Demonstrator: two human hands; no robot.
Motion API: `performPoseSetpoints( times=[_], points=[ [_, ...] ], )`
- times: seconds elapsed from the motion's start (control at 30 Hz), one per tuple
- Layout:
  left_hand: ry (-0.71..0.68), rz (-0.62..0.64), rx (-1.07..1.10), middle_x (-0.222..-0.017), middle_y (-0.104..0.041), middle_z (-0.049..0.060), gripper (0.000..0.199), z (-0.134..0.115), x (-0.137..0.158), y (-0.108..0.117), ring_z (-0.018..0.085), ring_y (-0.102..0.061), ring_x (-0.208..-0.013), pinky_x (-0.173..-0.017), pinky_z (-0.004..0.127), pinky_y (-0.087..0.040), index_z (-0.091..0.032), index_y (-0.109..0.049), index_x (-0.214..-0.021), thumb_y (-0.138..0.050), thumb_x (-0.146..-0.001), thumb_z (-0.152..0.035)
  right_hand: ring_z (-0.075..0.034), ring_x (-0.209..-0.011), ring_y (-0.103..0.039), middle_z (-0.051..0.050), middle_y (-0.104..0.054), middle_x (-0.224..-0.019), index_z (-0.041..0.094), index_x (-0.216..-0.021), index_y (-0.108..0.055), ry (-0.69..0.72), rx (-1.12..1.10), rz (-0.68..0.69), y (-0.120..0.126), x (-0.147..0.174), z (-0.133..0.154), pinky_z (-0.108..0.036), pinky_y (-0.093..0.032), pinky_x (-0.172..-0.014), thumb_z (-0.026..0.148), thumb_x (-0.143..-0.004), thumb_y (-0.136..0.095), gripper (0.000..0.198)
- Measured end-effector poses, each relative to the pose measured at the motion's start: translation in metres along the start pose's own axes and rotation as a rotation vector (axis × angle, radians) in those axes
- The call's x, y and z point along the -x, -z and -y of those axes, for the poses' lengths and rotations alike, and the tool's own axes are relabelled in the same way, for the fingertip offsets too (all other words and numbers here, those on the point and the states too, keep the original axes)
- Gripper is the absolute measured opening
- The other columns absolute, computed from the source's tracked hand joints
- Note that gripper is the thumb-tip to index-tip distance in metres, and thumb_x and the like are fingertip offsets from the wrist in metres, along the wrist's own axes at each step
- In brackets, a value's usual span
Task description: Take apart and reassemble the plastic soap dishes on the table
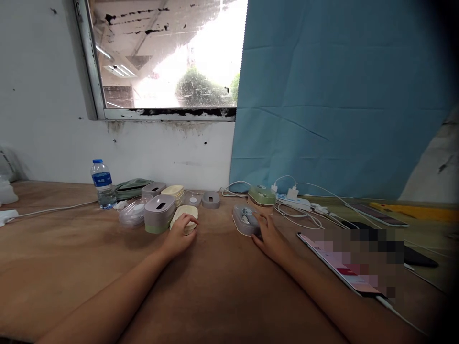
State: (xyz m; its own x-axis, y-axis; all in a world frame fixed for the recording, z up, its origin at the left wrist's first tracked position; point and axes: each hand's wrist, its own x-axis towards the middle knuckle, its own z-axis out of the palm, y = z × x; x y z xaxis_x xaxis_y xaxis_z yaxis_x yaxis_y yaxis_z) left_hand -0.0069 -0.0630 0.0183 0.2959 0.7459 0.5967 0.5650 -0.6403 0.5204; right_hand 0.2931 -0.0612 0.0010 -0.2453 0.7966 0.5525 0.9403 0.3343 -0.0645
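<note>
My left hand (181, 235) curls its fingers and thumb over the near right side of a shallow cream plastic tray (191, 210), which lies on the table. At the right side of a grey oval plastic box (241, 224) with a clear-topped lid, my right hand (267, 235) has its fingers and thumb against the edge. This box has a cream rim below and rests on the table. Just behind it sits a similar box with a green lid (262, 195). Left of the cream tray stands a tall mauve plastic case (158, 213) with a slotted top and a green base.
Further left are clear plastic covers (131, 215), a water bottle (103, 185) and a green pouch (131, 189). Stacked cream parts (173, 191) and a grey slotted part (211, 200) line the back. On the right lie a power strip (294, 202), white cables and a lit tablet (337, 263).
</note>
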Motion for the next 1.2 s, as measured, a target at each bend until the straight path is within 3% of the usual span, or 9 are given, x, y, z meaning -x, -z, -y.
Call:
performPoseSetpoints(
  times=[0.13, 0.23, 0.43, 0.6, 0.77, 1.03, 1.2],
  points=[
    [0.033, -0.05, -0.063, -0.091, -0.056, 0.004, 0.016, 0.004, -0.002, 0.003, 0.018, -0.052, -0.092, -0.083, 0.032, -0.04, -0.019, -0.056, -0.083, -0.049, -0.07, -0.014, -0.022, -0.087, -0.053, -0.012, -0.048, -0.106, 0.017, -0.101, -0.052, 0.126, 0.092, 0.083, -0.002, -0.004, 0.016, -0.033, -0.043, -0.077, 0.012, -0.076, -0.042, 0.027],
    [0.055, -0.052, -0.149, -0.093, -0.058, 0.004, 0.018, 0.009, -0.003, 0.005, 0.021, -0.051, -0.094, -0.084, 0.035, -0.038, -0.019, -0.057, -0.084, -0.05, -0.069, -0.015, -0.023, -0.084, -0.053, -0.012, -0.053, -0.094, 0.015, -0.086, -0.056, 0.113, 0.119, 0.11, -0.008, -0.014, 0.024, -0.033, -0.041, -0.075, 0.016, -0.077, -0.044, 0.015],
    [0.104, -0.022, -0.196, -0.095, -0.061, 0.005, 0.021, 0.019, -0.004, 0.008, 0.023, -0.051, -0.095, -0.086, 0.038, -0.036, -0.018, -0.057, -0.087, -0.049, -0.067, -0.015, -0.024, -0.084, -0.054, -0.012, -0.059, -0.085, 0.013, -0.082, -0.058, -0.012, 0.129, 0.164, -0.034, -0.056, 0.024, -0.033, -0.039, -0.075, 0.028, -0.076, -0.048, 0.019],
    [0.118, 0.003, -0.193, -0.095, -0.061, 0.005, 0.021, 0.02, -0.005, 0.008, 0.022, -0.051, -0.095, -0.087, 0.038, -0.036, -0.018, -0.057, -0.086, -0.048, -0.068, -0.015, -0.027, -0.089, -0.053, -0.017, -0.058, -0.091, 0.01, -0.089, -0.059, -0.127, 0.12, 0.169, -0.05, -0.077, 0.023, -0.036, -0.038, -0.076, 0.03, -0.077, -0.047, 0.026],
    [0.091, 0.038, -0.188, -0.094, -0.061, 0.005, 0.021, 0.023, -0.004, 0.008, 0.021, -0.052, -0.094, -0.087, 0.037, -0.036, -0.018, -0.056, -0.087, -0.047, -0.068, -0.014, -0.025, -0.097, -0.048, -0.014, -0.055, -0.098, 0.012, -0.099, -0.057, 0.0, 0.055, 0.173, -0.047, -0.073, 0.022, -0.033, -0.035, -0.083, 0.026, -0.077, -0.049, 0.027],
    [0.035, 0.077, -0.253, -0.095, -0.06, 0.006, 0.023, 0.021, -0.002, 0.004, 0.022, -0.053, -0.094, -0.085, 0.037, -0.038, -0.018, -0.055, -0.091, -0.048, -0.07, -0.016, -0.022, -0.091, -0.049, -0.01, -0.056, -0.091, 0.014, -0.088, -0.059, 0.137, -0.007, 0.19, -0.045, -0.071, 0.024, -0.03, -0.035, -0.081, 0.018, -0.078, -0.046, 0.017],
    [0.075, 0.076, -0.221, -0.092, -0.061, 0.006, 0.021, 0.024, -0.002, 0.003, 0.02, -0.055, -0.089, -0.081, 0.035, -0.04, -0.018, -0.052, -0.093, -0.045, -0.073, -0.015, -0.021, -0.087, -0.05, -0.009, -0.057, -0.087, 0.015, -0.086, -0.06, 0.174, -0.027, 0.197, -0.043, -0.069, 0.026, -0.03, -0.035, -0.08, 0.016, -0.077, -0.047, 0.016]
  ],
)
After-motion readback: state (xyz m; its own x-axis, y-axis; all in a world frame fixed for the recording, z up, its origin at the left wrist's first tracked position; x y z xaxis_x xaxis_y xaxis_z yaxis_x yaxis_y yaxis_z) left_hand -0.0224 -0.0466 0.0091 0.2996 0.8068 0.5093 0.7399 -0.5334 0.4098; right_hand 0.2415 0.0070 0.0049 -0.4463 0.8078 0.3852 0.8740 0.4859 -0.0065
